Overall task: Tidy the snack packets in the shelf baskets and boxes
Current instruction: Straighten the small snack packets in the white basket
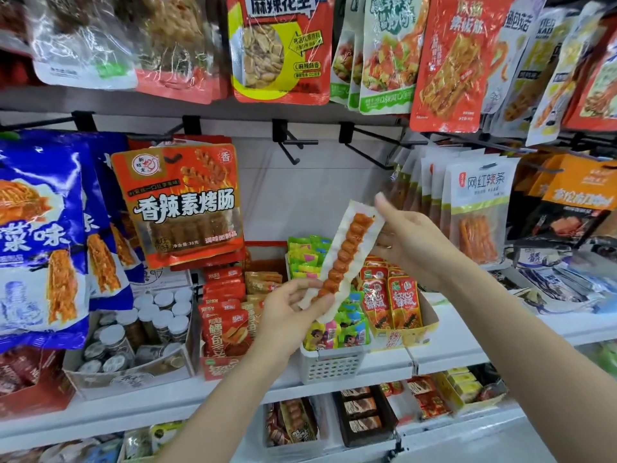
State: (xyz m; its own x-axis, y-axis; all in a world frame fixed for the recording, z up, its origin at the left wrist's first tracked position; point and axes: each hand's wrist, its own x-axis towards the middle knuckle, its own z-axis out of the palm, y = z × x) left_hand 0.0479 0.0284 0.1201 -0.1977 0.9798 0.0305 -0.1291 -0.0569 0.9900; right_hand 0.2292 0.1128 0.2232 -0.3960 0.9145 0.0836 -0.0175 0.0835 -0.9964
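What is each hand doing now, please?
Left hand: pinches the lower end of the long skewer packet.
Right hand: holds its upper end.

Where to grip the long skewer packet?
Pinch the flat sealed ends of the packet, as the left hand and right hand do now: bottom end from below-left, top end from the right. It is long, thin and tilted, and the middle bulges.

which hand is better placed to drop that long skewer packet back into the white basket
Probably the left hand. It pinches the lower end of the skewer packet, right above the white basket. The right hand holds the top end, higher and farther from it.
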